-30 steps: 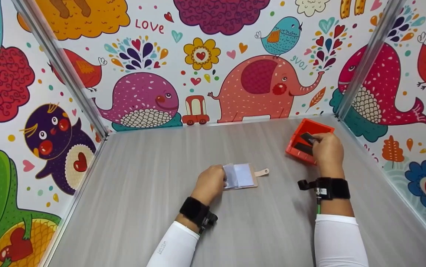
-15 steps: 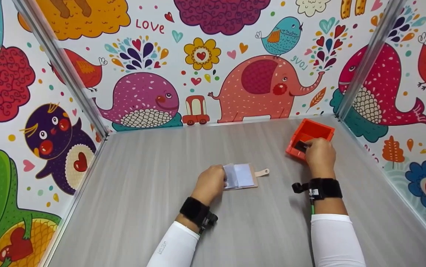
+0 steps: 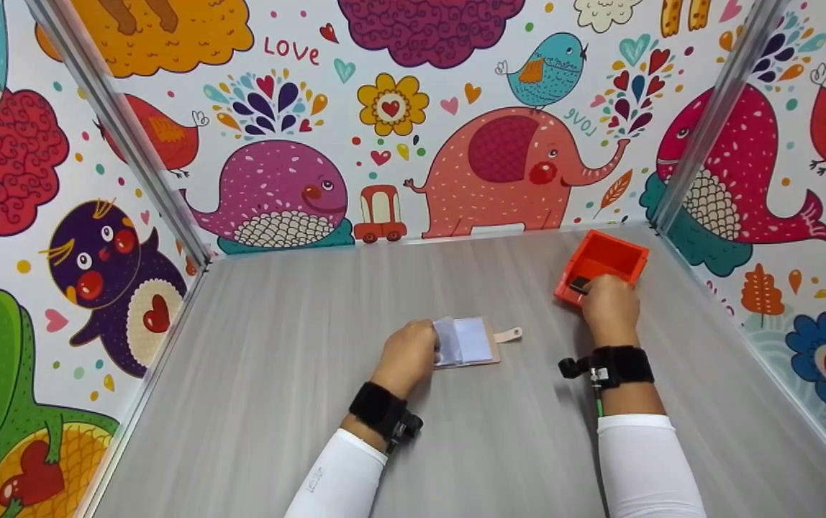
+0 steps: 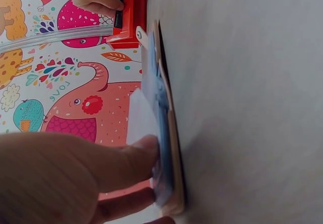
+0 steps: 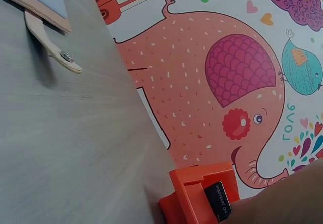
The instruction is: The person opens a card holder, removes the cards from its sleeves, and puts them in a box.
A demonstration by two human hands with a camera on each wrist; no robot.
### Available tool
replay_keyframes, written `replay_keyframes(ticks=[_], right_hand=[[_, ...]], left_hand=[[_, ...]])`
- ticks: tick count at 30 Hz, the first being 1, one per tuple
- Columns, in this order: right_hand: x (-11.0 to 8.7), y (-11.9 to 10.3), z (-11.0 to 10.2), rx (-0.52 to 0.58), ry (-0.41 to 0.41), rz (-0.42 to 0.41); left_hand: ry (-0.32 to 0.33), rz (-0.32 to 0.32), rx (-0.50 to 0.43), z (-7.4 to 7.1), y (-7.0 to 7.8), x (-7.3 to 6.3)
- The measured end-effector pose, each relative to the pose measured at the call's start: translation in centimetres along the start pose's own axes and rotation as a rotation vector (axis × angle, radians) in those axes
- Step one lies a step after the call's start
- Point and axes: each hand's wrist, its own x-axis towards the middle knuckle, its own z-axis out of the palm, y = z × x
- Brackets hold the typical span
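A tan card holder (image 3: pixel 496 352) lies open on the table, its snap strap (image 3: pixel 509 335) sticking out to the right. My left hand (image 3: pixel 408 352) is at its left side; thumb and fingers pinch the raised clear plastic sleeves (image 3: pixel 447 342), as the left wrist view shows. Over the near side of a red box (image 3: pixel 611 252), my right hand (image 3: pixel 611 309) pinches a black card (image 3: pixel 578 285). White print shows on that card (image 5: pixel 218 202) in the right wrist view. The fingertips of the right hand are mostly hidden in the head view.
The red box stands near the back right corner of the grey wood-grain table (image 3: pixel 276 345). Printed cartoon walls (image 3: pixel 499 173) enclose the table at the back and both sides, with metal posts (image 3: pixel 708 115) at the corners.
My right hand has moved down and slightly left, bringing the black card from over the box's middle to its near left side. The left hand and card holder have stayed put.
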Motion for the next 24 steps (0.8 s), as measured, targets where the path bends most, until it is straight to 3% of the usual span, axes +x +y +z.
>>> replay_keyframes(ticks=[6,15,24], right_hand=[[-0.02,-0.19,0.0,-0.028,-0.014,-0.02],[-0.12,-0.93,-0.76,-0.032,-0.094,0.039],[-0.13,-0.85,-0.79,-0.05,-0.139,0.032]], left_hand=[[-0.008,-0.003,-0.011,-0.04,0.06,-0.08],[0.004,0.002,-0.003,-0.02,0.04,-0.06],[-0.019,-0.03,-0.009,-0.19,0.18,-0.13]])
